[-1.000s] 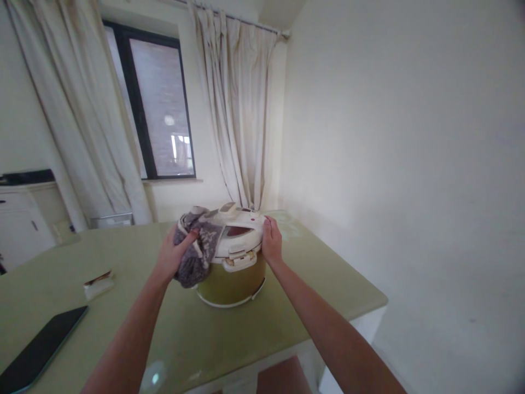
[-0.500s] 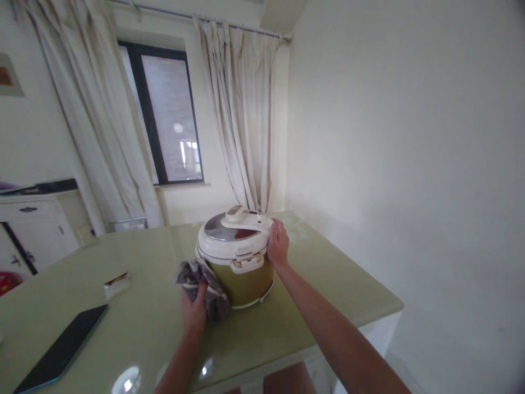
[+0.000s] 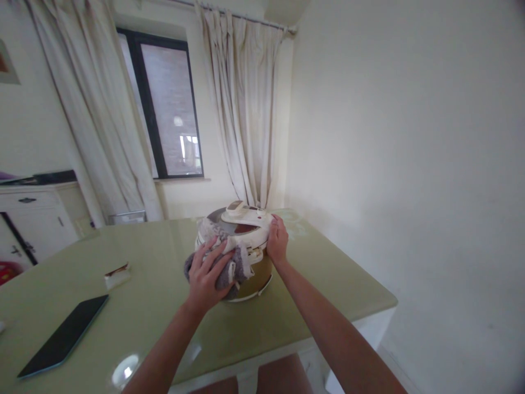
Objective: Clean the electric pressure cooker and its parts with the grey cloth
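Note:
An electric pressure cooker [image 3: 261, 273], with a white lid rim and an olive-gold body, stands upright on the green tabletop [image 3: 159, 273]. My left hand [image 3: 207, 279] spreads its fingers over a crumpled grey and white cloth [image 3: 229, 262], pressing it against the near left side and lid edge. That cloth covers part of the rim and front catch. On the opposite side, my right hand [image 3: 278, 241] grips the lid edge beside the end of the white lid handle [image 3: 248, 217]. Its fingertips are partly hidden behind the cooker.
A dark flat tablet-like slab [image 3: 65, 334] lies at the table's left, with a small whitish packet [image 3: 117, 274] beyond it. Light curtains [image 3: 246, 109] hang by the window behind. A white wall [image 3: 389, 164] rises along the right, and a white cabinet [image 3: 36, 213] stands far left.
My left hand has moved the cloth up and right, from the cooker's lower left side onto its front and lid rim. The fingers now spread over the cloth. My right hand stays put.

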{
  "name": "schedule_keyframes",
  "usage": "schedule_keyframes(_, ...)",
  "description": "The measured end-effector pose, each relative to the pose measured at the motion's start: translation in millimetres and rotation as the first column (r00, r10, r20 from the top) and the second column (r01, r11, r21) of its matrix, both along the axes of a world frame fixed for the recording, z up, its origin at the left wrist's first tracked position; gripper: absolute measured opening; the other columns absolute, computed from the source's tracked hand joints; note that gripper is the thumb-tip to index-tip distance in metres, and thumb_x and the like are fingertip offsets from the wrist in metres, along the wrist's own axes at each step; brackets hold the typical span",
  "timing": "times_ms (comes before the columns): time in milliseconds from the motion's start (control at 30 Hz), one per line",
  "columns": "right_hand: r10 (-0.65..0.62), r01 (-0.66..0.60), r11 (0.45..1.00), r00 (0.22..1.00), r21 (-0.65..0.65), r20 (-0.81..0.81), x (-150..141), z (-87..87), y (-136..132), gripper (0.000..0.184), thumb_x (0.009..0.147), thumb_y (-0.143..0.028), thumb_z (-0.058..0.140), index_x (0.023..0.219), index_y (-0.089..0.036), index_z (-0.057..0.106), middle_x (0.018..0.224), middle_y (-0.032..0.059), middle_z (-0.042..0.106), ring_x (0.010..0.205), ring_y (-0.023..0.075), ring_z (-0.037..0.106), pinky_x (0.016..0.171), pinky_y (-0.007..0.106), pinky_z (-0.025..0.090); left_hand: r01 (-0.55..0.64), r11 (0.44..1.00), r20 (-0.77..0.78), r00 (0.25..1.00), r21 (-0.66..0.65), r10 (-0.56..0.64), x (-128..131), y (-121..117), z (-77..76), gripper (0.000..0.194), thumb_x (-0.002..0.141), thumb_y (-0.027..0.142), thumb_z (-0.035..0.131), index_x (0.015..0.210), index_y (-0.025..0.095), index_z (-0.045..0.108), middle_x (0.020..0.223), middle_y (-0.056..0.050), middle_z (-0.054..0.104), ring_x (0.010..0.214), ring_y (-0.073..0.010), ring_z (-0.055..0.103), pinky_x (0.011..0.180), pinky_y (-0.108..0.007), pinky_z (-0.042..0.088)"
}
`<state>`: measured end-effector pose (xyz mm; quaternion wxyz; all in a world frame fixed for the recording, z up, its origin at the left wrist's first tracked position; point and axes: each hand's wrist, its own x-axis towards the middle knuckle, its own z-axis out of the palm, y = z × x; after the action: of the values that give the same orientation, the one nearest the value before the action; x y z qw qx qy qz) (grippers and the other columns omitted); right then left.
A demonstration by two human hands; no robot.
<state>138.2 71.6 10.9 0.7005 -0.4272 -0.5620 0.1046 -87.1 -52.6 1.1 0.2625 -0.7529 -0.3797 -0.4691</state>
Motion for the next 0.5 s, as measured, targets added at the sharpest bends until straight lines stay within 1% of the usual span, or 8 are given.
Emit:
schedule_keyframes(100,-0.009,0.009,1.0,1.0,-0.011,-0.003,-0.4,-0.1,0.5,0.056,0.107,-0.055,0.032,0.129,-0.018,0.066,0.128,0.0155,0.071,0.121,0.0267,0.063,0.11,0.045,0.044,-0.005,1.0,0.048,0.999,-0.001,0.005,10.6,-6.8,-2.0,0.04,0.081,0.027,0.076,0.122,0.025,0.075,0.135,-0.014,0.071,0.142,-0.0404,0.052,0.117,-0.059,0.043)
schedule_keyframes(167,-0.003,0.003,1.0,1.0,-0.014,0.003,-0.3,0.2,0.0,0.056,0.107,-0.056,0.032,0.129,-0.017,0.066,0.129,0.0159,0.071,0.121,0.0268,0.063,0.11,0.044,0.044,-0.01,1.0,0.064,0.998,-0.024,0.012,15.1,-9.9,0.7,0.036,0.08,0.026,0.077,0.116,0.024,0.076,0.132,-0.014,0.072,0.141,-0.0396,0.053,0.117,-0.058,0.044)
schedule_keyframes(367,-0.009,0.009,1.0,1.0,0.005,0.011,0.3,-0.2,-0.7,0.055,0.107,-0.055,0.032,0.127,-0.019,0.068,0.127,0.0149,0.072,0.12,0.0268,0.063,0.109,0.045,0.045,0.009,0.996,0.058,0.998,-0.085,-0.004,13.3,-13.4,15.4,0.026,0.079,0.025,0.077,0.106,0.026,0.076,0.13,-0.01,0.073,0.138,-0.0376,0.056,0.114,-0.055,0.045)
schedule_keyframes(500,-0.011,0.011,1.0,1.0,-0.003,0.012,0.0,-1.0,0.3,0.056,0.107,-0.056,0.032,0.129,-0.019,0.067,0.127,0.0147,0.072,0.119,0.0267,0.064,0.109,0.044,0.045,0.05,0.99,0.065,0.997,-0.13,-0.042,13.4,-15.8,18.2,0.026,0.077,0.024,0.077,0.103,0.027,0.075,0.128,-0.009,0.073,0.138,-0.0379,0.056,0.115,-0.057,0.043)
